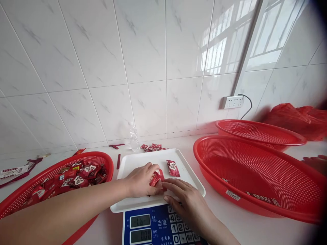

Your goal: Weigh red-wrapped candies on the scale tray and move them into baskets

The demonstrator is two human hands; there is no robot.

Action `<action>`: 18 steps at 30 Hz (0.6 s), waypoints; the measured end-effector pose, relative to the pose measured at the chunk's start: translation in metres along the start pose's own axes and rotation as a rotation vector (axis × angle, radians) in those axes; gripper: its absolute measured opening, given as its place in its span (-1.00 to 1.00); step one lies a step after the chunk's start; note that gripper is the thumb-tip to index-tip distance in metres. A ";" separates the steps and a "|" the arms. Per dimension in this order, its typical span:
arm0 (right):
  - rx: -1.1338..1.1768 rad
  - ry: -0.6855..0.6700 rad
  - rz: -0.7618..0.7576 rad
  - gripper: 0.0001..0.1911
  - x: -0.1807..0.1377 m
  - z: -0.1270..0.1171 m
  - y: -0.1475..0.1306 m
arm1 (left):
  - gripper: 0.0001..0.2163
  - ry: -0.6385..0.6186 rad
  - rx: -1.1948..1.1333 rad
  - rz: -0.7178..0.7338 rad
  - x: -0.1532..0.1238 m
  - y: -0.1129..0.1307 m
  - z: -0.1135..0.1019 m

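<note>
Over the white tray of a blue digital scale, my left hand is closed around small red snack packets. Some of these are hidden by its fingers. My right hand lies just right of it, fingers stretched out, the fingertips against the packets' edge and the palm above the keypad. One more red packet with a white label rests flat on the tray, behind my right hand. A red perforated basket holding many similar packets stands on the left, under my left forearm.
Right of the scale stands a large red basket with a few packets inside; another red basket is behind it. Several packets and a clear bottle stand by the wall. Another person's hand shows at the right edge.
</note>
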State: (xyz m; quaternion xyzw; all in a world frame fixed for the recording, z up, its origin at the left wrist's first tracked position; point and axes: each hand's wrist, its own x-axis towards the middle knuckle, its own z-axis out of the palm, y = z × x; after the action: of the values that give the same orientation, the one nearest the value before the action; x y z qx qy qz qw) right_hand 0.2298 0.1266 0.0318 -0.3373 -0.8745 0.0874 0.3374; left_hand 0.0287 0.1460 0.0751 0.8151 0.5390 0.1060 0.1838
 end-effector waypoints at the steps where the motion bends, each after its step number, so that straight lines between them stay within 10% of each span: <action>1: 0.014 0.029 -0.004 -0.75 0.000 0.000 0.000 | -0.45 0.036 -0.039 -0.024 -0.001 0.000 0.000; 9: 0.188 0.322 -0.177 -0.83 -0.006 -0.006 -0.005 | -0.35 0.226 -0.243 -0.025 0.038 0.022 -0.003; 18: 0.234 0.297 -0.189 -0.84 -0.003 -0.005 -0.009 | -0.57 -0.067 -0.037 -0.079 0.081 0.052 0.019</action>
State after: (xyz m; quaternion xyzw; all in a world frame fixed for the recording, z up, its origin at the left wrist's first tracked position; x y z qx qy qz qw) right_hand 0.2296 0.1175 0.0375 -0.2214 -0.8268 0.1055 0.5062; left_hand 0.1116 0.1982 0.0777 0.7928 0.5622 0.0811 0.2208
